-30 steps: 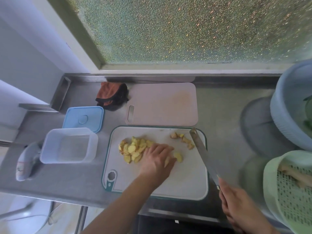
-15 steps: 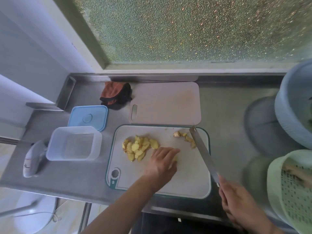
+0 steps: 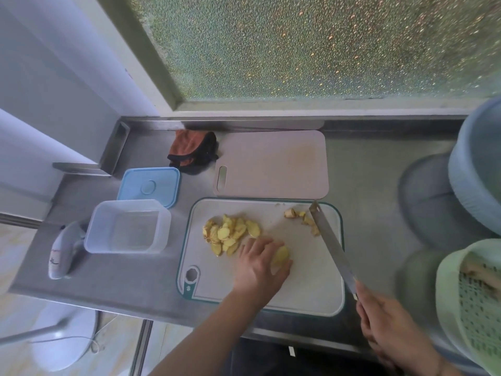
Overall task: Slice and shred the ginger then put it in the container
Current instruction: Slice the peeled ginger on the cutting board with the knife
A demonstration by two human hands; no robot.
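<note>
Lying near the middle of the white board (image 3: 311,289), the ginger slices (image 3: 230,233) are pale yellow, thin and overlapping in a loose heap. One thicker piece (image 3: 280,256) sits just right of the heap, touching the left hand (image 3: 259,264), whose fingers rest on it (curled or flat, I cannot tell). A few browner scraps (image 3: 302,217) lie by the board's far right corner, beside the knife (image 3: 330,245). The right hand (image 3: 385,324) grips its handle, which the fingers hide; the blade slants along the board's right edge. The clear container (image 3: 126,226) stands just off the board's left edge, near the counter's (image 3: 366,172) left end, its blue lid (image 3: 149,185) behind it. A green basket (image 3: 466,302) is cut off at right. The board's near right part is bare.
</note>
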